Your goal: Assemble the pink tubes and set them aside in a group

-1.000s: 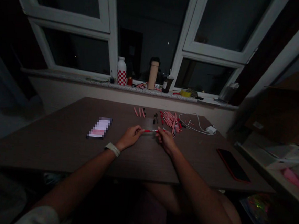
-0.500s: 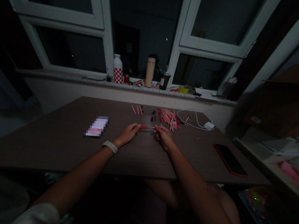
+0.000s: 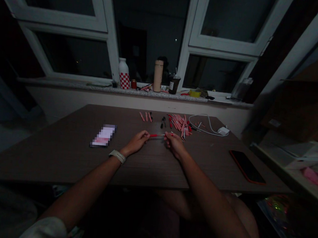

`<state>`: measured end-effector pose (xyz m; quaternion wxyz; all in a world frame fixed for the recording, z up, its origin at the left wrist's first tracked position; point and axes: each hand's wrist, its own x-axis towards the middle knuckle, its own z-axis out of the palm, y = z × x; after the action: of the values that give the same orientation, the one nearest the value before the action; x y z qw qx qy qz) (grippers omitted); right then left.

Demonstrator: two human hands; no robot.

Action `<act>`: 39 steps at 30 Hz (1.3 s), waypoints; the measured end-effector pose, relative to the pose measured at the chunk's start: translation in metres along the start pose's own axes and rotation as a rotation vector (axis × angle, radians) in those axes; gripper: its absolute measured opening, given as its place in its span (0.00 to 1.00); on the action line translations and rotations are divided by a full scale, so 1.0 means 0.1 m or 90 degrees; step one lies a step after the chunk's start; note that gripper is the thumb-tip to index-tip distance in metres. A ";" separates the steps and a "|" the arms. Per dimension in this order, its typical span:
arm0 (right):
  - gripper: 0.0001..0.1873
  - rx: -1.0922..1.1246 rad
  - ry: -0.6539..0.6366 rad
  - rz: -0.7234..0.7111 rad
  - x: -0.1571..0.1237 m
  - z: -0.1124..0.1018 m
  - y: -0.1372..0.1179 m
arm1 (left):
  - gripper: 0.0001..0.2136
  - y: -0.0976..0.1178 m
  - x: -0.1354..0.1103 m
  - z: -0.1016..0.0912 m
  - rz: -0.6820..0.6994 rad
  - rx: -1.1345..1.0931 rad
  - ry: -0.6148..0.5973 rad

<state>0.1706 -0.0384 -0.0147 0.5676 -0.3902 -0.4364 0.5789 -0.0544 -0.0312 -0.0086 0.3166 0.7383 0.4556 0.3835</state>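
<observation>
A dark smartphone in a red case (image 3: 247, 167) and a phone with a blurred screen (image 3: 103, 136) lie on the surface (image 3: 62, 155), near a white charger (image 3: 223, 131) and its cable (image 3: 200, 122). On the windowsill (image 3: 68, 84) stand a red-checked white bottle (image 3: 124, 74), a beige tumbler (image 3: 158, 76) and a dark cup (image 3: 174, 85).

We see a pen (image 3: 157, 135) of shiny red plastic with a thin metal tip; we see a table (image 3: 48, 161) with a smooth, brown, wood-like top; we see a phone (image 3: 247, 167) of glossy black glass; we see a windowsill (image 3: 68, 85) of speckled stone.
</observation>
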 end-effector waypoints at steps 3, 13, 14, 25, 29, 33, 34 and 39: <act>0.23 -0.004 -0.010 0.003 0.00 0.00 0.00 | 0.20 -0.02 0.01 0.00 0.002 -0.002 -0.009; 0.22 0.018 0.000 0.003 -0.01 0.02 -0.03 | 0.19 0.04 -0.01 0.02 0.003 -0.021 -0.011; 0.22 0.019 0.002 0.005 -0.01 0.03 -0.03 | 0.18 0.04 -0.01 0.03 0.011 -0.019 -0.011; 0.22 -0.060 -0.113 0.005 -0.11 0.12 0.00 | 0.26 0.16 -0.06 0.08 0.023 0.018 -0.066; 0.20 -0.045 -0.097 0.009 -0.10 0.11 0.01 | 0.30 0.18 -0.06 0.08 0.005 -0.013 -0.066; 0.15 -0.035 -0.095 0.006 -0.09 0.10 0.01 | 0.26 0.16 -0.05 0.07 0.023 -0.033 -0.053; 0.14 -0.032 -0.091 0.013 -0.08 0.10 0.00 | 0.25 0.15 -0.04 0.07 0.021 -0.040 -0.051; 0.06 0.000 -0.058 0.075 -0.08 0.11 -0.03 | 0.21 0.06 -0.01 0.08 0.001 -0.083 -0.033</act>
<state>0.1617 -0.0470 -0.0092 0.5123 -0.3882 -0.4380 0.6285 -0.0453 -0.0355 -0.0082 0.3757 0.7262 0.4204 0.3934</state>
